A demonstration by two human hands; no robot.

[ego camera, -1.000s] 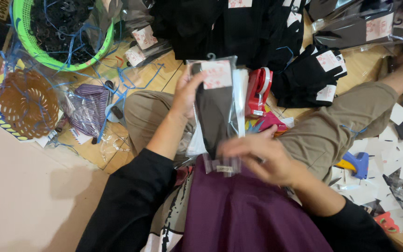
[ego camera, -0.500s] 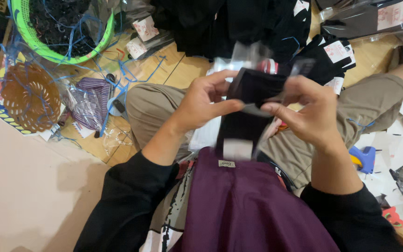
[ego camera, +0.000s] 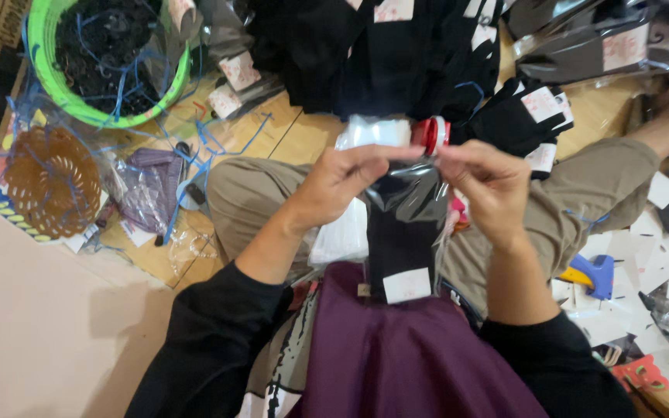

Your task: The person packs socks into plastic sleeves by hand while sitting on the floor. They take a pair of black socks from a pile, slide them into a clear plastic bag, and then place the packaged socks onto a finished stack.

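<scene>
You are looking down at 2 hands, your left hand (ego camera: pixel 334 182) and your right hand (ego camera: pixel 489 186), and they are sharing 1 clear plastic bag (ego camera: pixel 408 201) with 1 black sock (ego camera: pixel 396 240) inside, carrying 1 white label (ego camera: pixel 406 285). Around you are lying 1 green basket (ego camera: pixel 40 46), 1 brown woven basket (ego camera: pixel 48 182), 1 blue glue gun (ego camera: pixel 594 272) and 1 red tape roll (ego camera: pixel 431 134). Tagged black sock bundles are piling up beyond; you are seeing perhaps 5 tags, but the heap blurs.
</scene>
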